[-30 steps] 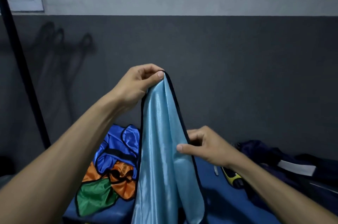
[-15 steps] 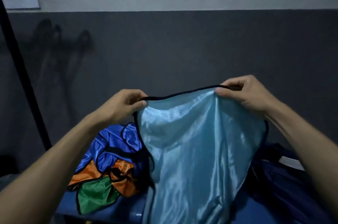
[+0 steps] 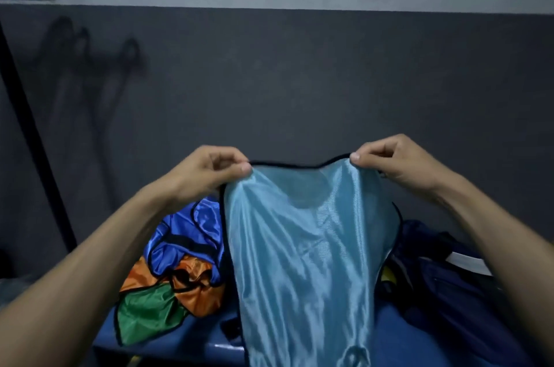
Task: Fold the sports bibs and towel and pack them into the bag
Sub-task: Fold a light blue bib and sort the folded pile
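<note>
I hold a shiny light blue bib (image 3: 302, 250) with black trim up in front of me, hanging down over the blue bench (image 3: 386, 342). My left hand (image 3: 207, 172) pinches its top left corner and my right hand (image 3: 392, 160) pinches its top right corner, so the top edge is stretched between them. A heap of other bibs lies on the bench to the left: royal blue (image 3: 183, 235), orange (image 3: 195, 285) and green (image 3: 147, 315). A dark navy bag (image 3: 449, 285) lies at the right, partly hidden by the held bib and my right forearm. No towel is visible.
A dark grey wall stands close behind the bench, pale above. A black pole (image 3: 33, 139) slants up at the left. A white strip (image 3: 470, 261) and a bit of yellow (image 3: 388, 275) show on the bag.
My right hand rose from the bib's side edge to its top corner, spreading the bib wide. My left hand came down, and both hands now hold the top edge level.
</note>
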Demonstrator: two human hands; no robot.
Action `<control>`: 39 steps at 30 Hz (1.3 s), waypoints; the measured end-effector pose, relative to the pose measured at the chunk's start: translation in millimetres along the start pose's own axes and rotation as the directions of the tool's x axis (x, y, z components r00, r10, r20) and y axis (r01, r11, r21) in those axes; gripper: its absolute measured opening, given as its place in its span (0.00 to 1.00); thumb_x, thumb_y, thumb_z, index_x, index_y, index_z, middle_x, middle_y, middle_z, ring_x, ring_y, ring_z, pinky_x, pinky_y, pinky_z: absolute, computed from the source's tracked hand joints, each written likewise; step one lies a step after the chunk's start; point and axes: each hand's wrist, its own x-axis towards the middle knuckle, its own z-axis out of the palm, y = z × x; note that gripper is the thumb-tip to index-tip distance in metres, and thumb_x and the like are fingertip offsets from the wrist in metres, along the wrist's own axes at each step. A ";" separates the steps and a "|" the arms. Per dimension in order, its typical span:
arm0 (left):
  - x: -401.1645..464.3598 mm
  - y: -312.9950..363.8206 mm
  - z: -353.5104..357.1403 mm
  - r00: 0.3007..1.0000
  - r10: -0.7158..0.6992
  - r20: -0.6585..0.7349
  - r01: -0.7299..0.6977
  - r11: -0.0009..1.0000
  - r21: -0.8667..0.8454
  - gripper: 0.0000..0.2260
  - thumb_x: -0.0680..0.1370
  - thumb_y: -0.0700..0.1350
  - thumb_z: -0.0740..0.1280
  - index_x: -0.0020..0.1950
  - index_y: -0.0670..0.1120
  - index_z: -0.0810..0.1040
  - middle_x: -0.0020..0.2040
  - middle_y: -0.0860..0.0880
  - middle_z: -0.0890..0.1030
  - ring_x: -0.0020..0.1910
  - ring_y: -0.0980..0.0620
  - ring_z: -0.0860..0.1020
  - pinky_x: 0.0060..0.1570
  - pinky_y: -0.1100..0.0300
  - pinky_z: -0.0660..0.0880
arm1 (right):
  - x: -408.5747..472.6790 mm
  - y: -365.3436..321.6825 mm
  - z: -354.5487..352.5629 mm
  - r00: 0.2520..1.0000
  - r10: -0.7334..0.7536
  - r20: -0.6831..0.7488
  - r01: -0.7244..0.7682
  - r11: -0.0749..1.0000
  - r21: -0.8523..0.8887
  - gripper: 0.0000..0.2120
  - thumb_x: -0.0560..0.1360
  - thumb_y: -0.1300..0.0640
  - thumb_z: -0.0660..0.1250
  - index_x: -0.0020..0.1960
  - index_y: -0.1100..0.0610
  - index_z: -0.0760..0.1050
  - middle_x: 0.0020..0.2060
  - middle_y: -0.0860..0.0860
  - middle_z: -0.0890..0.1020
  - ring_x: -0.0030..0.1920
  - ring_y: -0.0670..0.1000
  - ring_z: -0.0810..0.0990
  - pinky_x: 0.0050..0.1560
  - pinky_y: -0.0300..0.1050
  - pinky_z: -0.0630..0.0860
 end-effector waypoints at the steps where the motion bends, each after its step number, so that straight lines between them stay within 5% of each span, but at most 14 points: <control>1: 3.7 -0.9 -4.9 0.994 0.022 -0.102 -0.026 0.999 -0.036 0.08 0.76 0.47 0.71 0.46 0.42 0.81 0.38 0.52 0.81 0.37 0.59 0.77 0.38 0.68 0.74 | -1.6 3.7 0.4 1.000 0.007 0.011 -0.007 1.000 -0.004 0.11 0.74 0.49 0.75 0.44 0.57 0.86 0.45 0.54 0.86 0.43 0.46 0.79 0.47 0.39 0.72; 9: 31.3 -10.3 -28.3 0.870 0.179 -0.459 -0.035 0.952 0.304 0.05 0.80 0.49 0.71 0.46 0.50 0.83 0.44 0.52 0.85 0.44 0.55 0.80 0.50 0.55 0.76 | -22.9 37.1 39.1 0.976 0.021 0.216 -0.029 0.999 0.034 0.09 0.71 0.53 0.79 0.39 0.58 0.84 0.36 0.63 0.81 0.37 0.53 0.77 0.39 0.48 0.71; 13: 32.7 -9.9 -28.7 0.781 0.270 -0.563 -0.033 0.918 0.395 0.04 0.80 0.48 0.70 0.47 0.51 0.82 0.43 0.54 0.83 0.44 0.57 0.79 0.49 0.58 0.75 | -30.5 57.3 42.3 0.965 0.080 0.248 -0.036 0.984 -0.177 0.14 0.72 0.48 0.78 0.35 0.54 0.81 0.29 0.47 0.76 0.32 0.44 0.72 0.36 0.41 0.67; 16: 30.2 -11.2 -30.6 0.747 0.295 -0.596 -0.056 0.921 0.386 0.04 0.80 0.48 0.70 0.47 0.50 0.82 0.43 0.54 0.83 0.43 0.58 0.79 0.48 0.59 0.74 | -33.7 76.3 38.1 0.972 0.118 0.202 -0.051 0.949 -0.311 0.17 0.73 0.46 0.77 0.33 0.55 0.78 0.27 0.46 0.73 0.30 0.42 0.70 0.35 0.40 0.66; 20: 26.5 -20.4 -36.5 0.760 0.291 -0.582 -0.073 0.927 0.369 0.04 0.80 0.50 0.70 0.45 0.55 0.82 0.43 0.55 0.83 0.43 0.58 0.79 0.48 0.58 0.75 | -32.2 95.1 27.7 0.996 0.092 0.013 -0.084 0.944 -0.318 0.14 0.75 0.48 0.75 0.37 0.56 0.81 0.30 0.54 0.78 0.32 0.43 0.72 0.38 0.45 0.70; 26: 18.9 -30.5 -45.7 0.762 0.250 -0.597 -0.054 0.944 0.326 0.05 0.79 0.49 0.73 0.43 0.56 0.83 0.40 0.56 0.84 0.41 0.60 0.79 0.47 0.59 0.74 | -30.6 98.1 8.6 0.968 0.208 -0.143 -0.206 0.978 0.031 0.03 0.76 0.57 0.75 0.44 0.55 0.87 0.42 0.54 0.87 0.46 0.52 0.86 0.51 0.50 0.81; 30: 12.7 -31.6 -49.7 0.764 0.192 -0.616 -0.014 0.959 0.282 0.04 0.76 0.51 0.76 0.44 0.53 0.86 0.40 0.56 0.86 0.39 0.61 0.80 0.45 0.58 0.75 | -30.6 93.9 -0.4 0.953 0.212 -0.217 -0.199 0.977 0.081 0.05 0.75 0.65 0.74 0.46 0.57 0.86 0.41 0.54 0.87 0.41 0.49 0.83 0.41 0.39 0.78; 34: 4.6 -28.1 -49.7 0.785 0.132 -0.605 0.030 0.967 0.251 0.08 0.72 0.53 0.78 0.45 0.49 0.87 0.39 0.52 0.86 0.38 0.59 0.80 0.43 0.59 0.75 | -31.4 90.3 -15.3 0.945 0.193 -0.263 -0.169 0.980 0.109 0.07 0.73 0.65 0.75 0.49 0.56 0.86 0.44 0.53 0.88 0.46 0.49 0.86 0.45 0.39 0.83; 39: -4.3 -16.3 -47.7 0.873 0.079 -0.482 0.017 0.981 0.193 0.05 0.73 0.43 0.77 0.46 0.42 0.86 0.37 0.52 0.86 0.35 0.61 0.79 0.37 0.70 0.75 | -35.9 84.6 -24.0 0.940 0.205 -0.272 -0.166 0.973 0.159 0.13 0.74 0.66 0.74 0.56 0.53 0.83 0.36 0.46 0.86 0.37 0.38 0.82 0.37 0.29 0.75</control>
